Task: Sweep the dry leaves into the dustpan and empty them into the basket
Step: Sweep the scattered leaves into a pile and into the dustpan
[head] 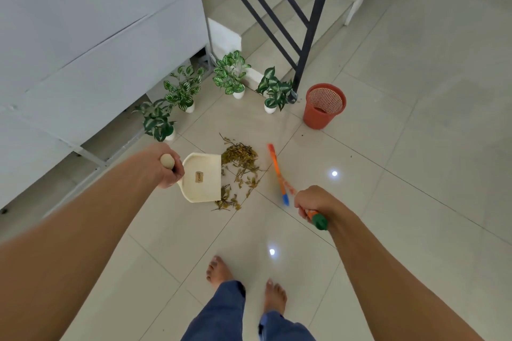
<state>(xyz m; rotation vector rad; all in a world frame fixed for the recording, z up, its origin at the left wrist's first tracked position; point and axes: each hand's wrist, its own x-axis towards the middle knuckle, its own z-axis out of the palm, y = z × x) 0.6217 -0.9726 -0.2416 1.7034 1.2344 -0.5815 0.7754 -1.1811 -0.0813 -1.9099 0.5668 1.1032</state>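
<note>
A pile of dry leaves (240, 159) lies on the tiled floor, with loose ones scattered toward me. A cream dustpan (201, 177) rests on the floor just left of the pile, its open edge facing the leaves. My left hand (163, 166) grips its wooden handle. My right hand (311, 202) grips the green-ended handle of an orange broom (277, 169), whose head is to the right of the leaves. An orange mesh basket (322, 105) stands upright further back on the right.
Several small potted plants (230, 75) stand in a row behind the leaves. A white cabinet (91, 44) fills the left side. A black stair railing (304, 36) rises beside the basket. My bare feet (243, 282) are close below.
</note>
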